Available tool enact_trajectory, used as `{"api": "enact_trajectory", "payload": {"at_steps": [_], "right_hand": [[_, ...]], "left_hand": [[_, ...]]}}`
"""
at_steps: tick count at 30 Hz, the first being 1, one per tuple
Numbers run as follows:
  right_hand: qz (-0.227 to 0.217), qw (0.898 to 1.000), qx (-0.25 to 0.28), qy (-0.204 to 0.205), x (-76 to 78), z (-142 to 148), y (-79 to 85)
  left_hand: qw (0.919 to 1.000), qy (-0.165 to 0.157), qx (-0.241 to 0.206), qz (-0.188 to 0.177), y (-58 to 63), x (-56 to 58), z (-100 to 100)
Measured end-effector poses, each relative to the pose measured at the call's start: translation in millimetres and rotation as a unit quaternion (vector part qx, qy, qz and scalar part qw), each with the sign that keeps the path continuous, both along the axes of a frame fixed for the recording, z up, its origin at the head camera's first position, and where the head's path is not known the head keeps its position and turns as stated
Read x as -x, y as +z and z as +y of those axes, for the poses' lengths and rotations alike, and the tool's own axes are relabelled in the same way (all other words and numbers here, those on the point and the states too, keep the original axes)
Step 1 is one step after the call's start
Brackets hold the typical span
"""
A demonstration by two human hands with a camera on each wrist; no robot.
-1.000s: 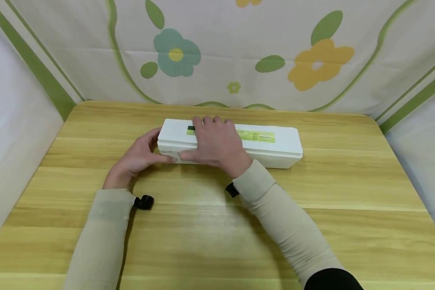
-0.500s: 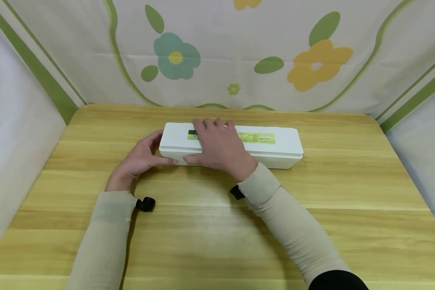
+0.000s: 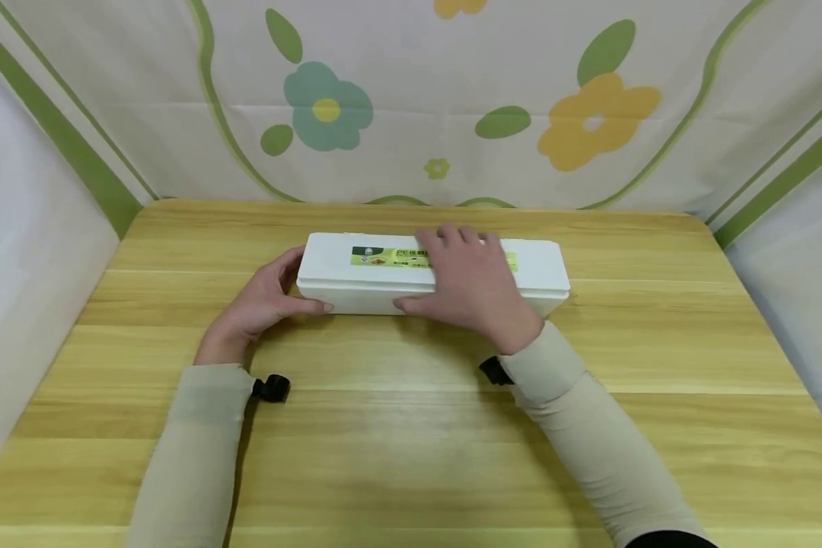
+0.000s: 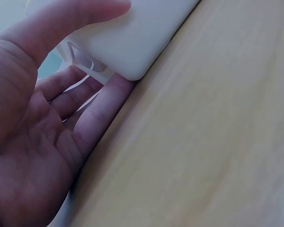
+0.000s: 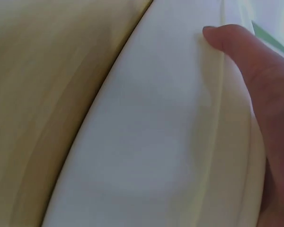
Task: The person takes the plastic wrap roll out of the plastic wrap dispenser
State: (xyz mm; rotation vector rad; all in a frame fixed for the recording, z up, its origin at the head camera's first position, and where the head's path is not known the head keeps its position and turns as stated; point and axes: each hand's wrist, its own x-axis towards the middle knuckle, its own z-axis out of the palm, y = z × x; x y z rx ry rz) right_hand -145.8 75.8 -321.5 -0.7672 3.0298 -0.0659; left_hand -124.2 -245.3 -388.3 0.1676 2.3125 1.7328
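Observation:
A long white plastic cling film box (image 3: 363, 295) lies lengthwise near the back of the table, its lid down. A green and yellow label (image 3: 383, 257) runs along the lid's top, partly covered. My left hand (image 3: 256, 301) holds the box's left end, thumb on the front wall and fingers around the end. The left wrist view shows the index fingertip at the bottom corner of the box (image 4: 137, 38). Across the lid, right of its middle, lies my right hand (image 3: 476, 285). Its thumb (image 5: 246, 52) touches the front near the lid seam; its fingertips reach the far edge.
The wooden table (image 3: 397, 449) extends in front of the box and to both sides. Behind it hangs a white cloth (image 3: 411, 91) printed with flowers and leaves. Black wrist cameras (image 3: 272, 388) sit at both beige cuffs.
My right hand has slid right along the lid, uncovering more of the label. A small gap under the lid at the left front has closed. The left hand keeps its place.

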Motion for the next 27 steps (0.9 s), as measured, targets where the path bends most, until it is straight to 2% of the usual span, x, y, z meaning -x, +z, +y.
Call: {"api": "enact_trajectory", "payload": {"at_steps": [9,18,23,27], "right_hand": [[0.042,0.998,0.037,-0.028,-3.7,43,-6.5],[0.071,0.995,0.044,-0.06,-10.1,78,-11.2],[0.077,0.994,0.065,-0.052,-11.5,94,-13.5],[0.069,0.994,0.074,-0.03,-9.7,101,-14.0]], "left_hand": [[0.9999,0.004,0.007,-0.014,-0.2,-3.6,-2],[0.9999,0.003,0.007,-0.013,1.0,-1.2,1],[0.9999,0.003,0.01,-0.011,2.3,0.0,1],[0.9999,0.005,0.009,-0.013,3.1,-0.6,2]]}}
